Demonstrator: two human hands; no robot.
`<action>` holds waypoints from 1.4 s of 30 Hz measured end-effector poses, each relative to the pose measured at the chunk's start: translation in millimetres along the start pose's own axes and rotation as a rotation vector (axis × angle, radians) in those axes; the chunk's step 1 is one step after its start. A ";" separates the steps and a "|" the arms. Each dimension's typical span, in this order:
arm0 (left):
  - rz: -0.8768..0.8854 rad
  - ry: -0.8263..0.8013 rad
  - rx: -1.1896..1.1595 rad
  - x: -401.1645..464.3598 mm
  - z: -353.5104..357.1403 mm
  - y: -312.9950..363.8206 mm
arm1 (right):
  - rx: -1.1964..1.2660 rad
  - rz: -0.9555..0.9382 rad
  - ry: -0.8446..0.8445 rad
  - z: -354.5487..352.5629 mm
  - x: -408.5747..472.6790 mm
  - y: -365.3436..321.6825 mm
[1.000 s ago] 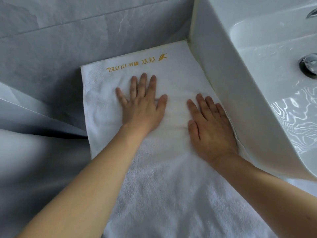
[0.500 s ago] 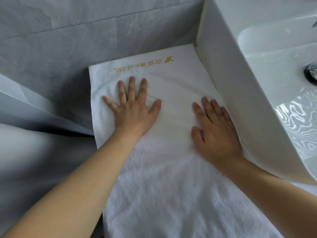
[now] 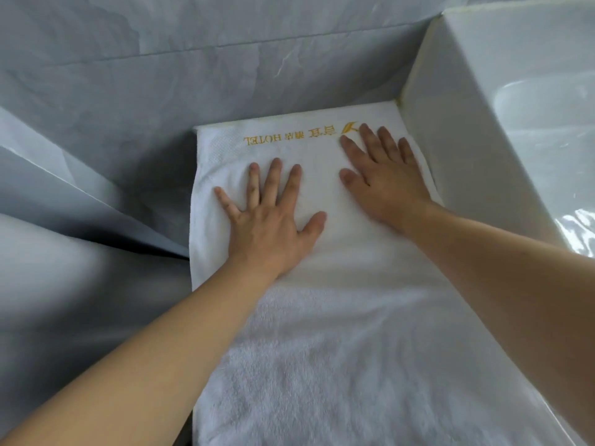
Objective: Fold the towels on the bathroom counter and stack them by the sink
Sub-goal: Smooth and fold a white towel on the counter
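Fingers (image 3: 273, 178) of the left hand (image 3: 267, 226) are straight and fanned apart, pressed flat on a white hotel towel (image 3: 322, 349); those of the right hand (image 3: 383, 175) are straight too, a little closer together, palm down on the same cloth, holding nothing.

That towel lies spread on the counter in the narrow space between the grey wall and the sink, its long axis running from the person away toward the back wall. Its far short edge sits against the foot of the wall, and the gold embroidered lettering (image 3: 289, 138) along that edge reads upside down from this side, so the towel's top points toward the person. The right hand's fingertips reach the leaf mark at the lettering's right end; the left hand rests nearer the left edge, farther back from the lettering.

Just beside the towel's right edge stands the flat outer side of a white ceramic basin (image 3: 467, 149), touching or nearly touching the cloth. Grey marble-look tiles (image 3: 193, 75) cover the back wall. To the left, a pale grey angled surface (image 3: 64, 188) drops away below the counter level, blurred near the bottom.
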State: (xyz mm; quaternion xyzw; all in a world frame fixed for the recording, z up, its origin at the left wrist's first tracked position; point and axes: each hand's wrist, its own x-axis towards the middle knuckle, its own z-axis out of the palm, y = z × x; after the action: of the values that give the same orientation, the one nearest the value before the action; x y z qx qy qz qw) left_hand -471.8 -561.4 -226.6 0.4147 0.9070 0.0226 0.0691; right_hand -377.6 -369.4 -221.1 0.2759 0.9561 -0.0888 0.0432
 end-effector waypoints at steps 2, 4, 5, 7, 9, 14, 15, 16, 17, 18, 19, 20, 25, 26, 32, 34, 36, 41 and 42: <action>0.011 -0.028 0.028 -11.0 -1.0 -8.5 | -0.011 -0.001 -0.004 -0.7 2.1 0.3; -0.019 -0.057 0.054 -20.8 -5.0 -18.8 | -0.012 -0.005 -0.005 -0.7 3.1 -0.8; -0.025 -0.063 0.079 -24.5 -8.2 -20.9 | -0.011 0.000 -0.001 -0.4 2.3 -0.6; 0.000 -0.042 0.138 -33.2 -14.6 -19.0 | -0.016 0.013 0.007 0.9 1.8 0.4; 0.021 -0.039 0.123 -38.7 -19.2 -13.3 | -0.030 0.026 0.008 1.3 2.3 0.7; -0.110 -0.031 -0.105 19.8 -29.1 -25.7 | -0.053 0.019 0.014 2.4 2.2 0.0; -0.111 -0.032 -0.121 32.5 -30.1 -33.6 | -0.058 0.019 0.017 3.2 2.4 0.1; -0.090 -0.050 -0.095 39.9 -29.7 -41.7 | -0.063 0.017 0.018 3.5 2.7 0.5; -0.067 -0.075 -0.044 42.4 -27.8 -50.1 | -0.068 0.015 0.017 3.7 2.8 0.7; -0.060 -0.097 0.004 42.4 -25.7 -58.1 | -0.069 0.011 0.017 3.6 3.1 1.0; -0.083 -0.110 0.028 41.9 -25.0 -63.0 | -0.070 0.009 0.019 3.4 3.1 1.3; -0.126 -0.110 0.033 42.2 -26.1 -63.2 | -0.070 0.008 0.024 3.2 2.9 1.5; 0.108 0.092 -0.051 5.3 -36.5 -8.0 | -0.063 0.007 0.029 3.8 1.8 0.3; 0.206 0.093 -0.053 -14.3 -31.9 0.2 | -0.057 0.012 0.027 3.4 1.6 1.0; 0.114 -0.048 0.046 -59.2 -4.0 -19.6 | -0.076 0.006 0.015 1.1 1.4 -1.7; 0.127 -0.035 0.039 -53.7 -3.7 -17.3 | -0.069 0.007 0.015 0.7 1.5 -2.3; 0.129 -0.029 0.043 -51.5 -1.8 -15.0 | -0.068 0.014 0.014 0.3 0.6 -0.8; 0.120 0.004 0.038 -49.9 0.3 -13.9 | -0.052 0.022 -0.013 -7.3 -6.1 -7.6; 0.121 0.014 0.032 -49.8 0.9 -13.5 | -0.050 0.023 0.008 -9.9 -11.1 -11.4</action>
State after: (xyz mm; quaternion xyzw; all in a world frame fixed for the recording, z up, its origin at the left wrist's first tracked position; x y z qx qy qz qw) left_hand -449.6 -607.9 -223.5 0.4698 0.8809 0.0152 0.0548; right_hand -374.7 -382.8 -208.2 0.2861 0.9549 -0.0633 0.0471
